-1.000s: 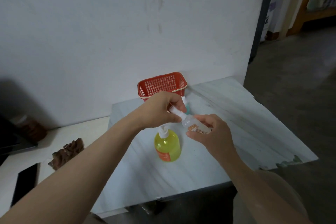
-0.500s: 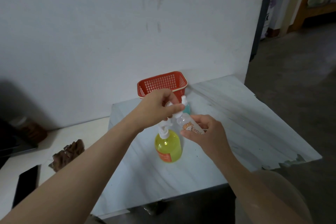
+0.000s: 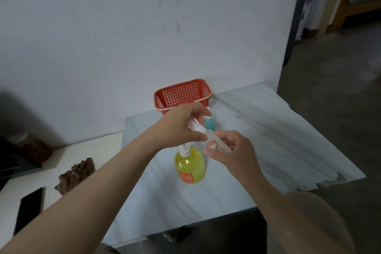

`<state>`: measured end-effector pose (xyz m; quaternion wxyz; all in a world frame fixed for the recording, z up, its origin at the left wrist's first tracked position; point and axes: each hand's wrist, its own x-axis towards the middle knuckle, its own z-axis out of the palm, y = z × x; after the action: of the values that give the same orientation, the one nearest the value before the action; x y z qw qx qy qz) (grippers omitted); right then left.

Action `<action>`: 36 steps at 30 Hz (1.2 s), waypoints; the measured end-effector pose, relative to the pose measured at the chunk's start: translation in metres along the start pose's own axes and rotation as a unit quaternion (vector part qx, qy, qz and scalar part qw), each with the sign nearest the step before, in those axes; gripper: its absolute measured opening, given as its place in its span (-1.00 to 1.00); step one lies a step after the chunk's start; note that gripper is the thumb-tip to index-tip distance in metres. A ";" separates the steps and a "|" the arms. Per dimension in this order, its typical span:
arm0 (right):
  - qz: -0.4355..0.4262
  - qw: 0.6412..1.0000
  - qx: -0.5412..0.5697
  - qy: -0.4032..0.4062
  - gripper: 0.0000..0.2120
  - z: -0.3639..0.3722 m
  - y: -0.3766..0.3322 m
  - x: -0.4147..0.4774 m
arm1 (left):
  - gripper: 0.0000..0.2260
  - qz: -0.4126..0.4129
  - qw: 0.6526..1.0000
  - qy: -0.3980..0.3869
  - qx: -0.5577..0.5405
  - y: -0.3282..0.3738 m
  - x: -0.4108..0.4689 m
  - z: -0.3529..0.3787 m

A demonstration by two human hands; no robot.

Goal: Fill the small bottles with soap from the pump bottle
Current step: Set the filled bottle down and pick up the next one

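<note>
Early: our left hand (image 3: 181, 123) fingers pinch the white cap (image 3: 195, 126), right hand (image 3: 235, 152) fingers wrap the clear small bottle (image 3: 217, 145). We judge it unfilled; pump bottle (image 3: 190, 168) untouched.

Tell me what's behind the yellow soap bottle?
A small blue bottle stands behind it, and a red basket farther back by the wall. The left hand hides part of both.

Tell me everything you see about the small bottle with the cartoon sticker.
The small bottle is clear plastic with an orange cartoon sticker, looks empty, and is tilted, neck up-left. The right hand grips its body; the left hand pinches its white cap. It hangs above the table, near the yellow pump bottle.
</note>
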<state>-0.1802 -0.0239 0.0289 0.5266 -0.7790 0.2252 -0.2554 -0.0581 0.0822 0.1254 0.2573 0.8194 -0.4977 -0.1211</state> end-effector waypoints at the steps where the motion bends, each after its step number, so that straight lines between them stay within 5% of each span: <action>1: 0.002 1.000 0.000 -0.001 -0.62 0.000 0.000 0.000 | -0.77 -0.011 1.000 0.013 -0.004 0.001 0.000 0.000; 13: 0.009 1.000 -0.018 -0.012 -0.61 0.004 0.001 -0.002 | -0.85 -0.067 0.997 0.012 -0.037 0.002 -0.005 0.000; 24: -0.007 0.998 0.037 -0.050 -0.78 0.009 0.000 -0.007 | -0.67 0.029 0.999 -0.024 0.024 -0.001 -0.011 -0.004; 30: -0.002 0.999 0.015 -0.034 -0.62 0.007 0.000 -0.009 | -0.82 -0.093 0.995 0.015 -0.042 0.000 -0.011 -0.003; 36: -0.015 0.998 -0.003 -0.059 -0.77 0.005 0.001 -0.011 | -0.96 -0.052 0.998 -0.034 -0.028 0.003 -0.016 -0.007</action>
<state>-0.1863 -0.0141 0.0243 0.5325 -0.7977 0.1827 -0.2160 -0.0645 0.0971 0.1324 0.2562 0.8323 -0.4590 -0.1758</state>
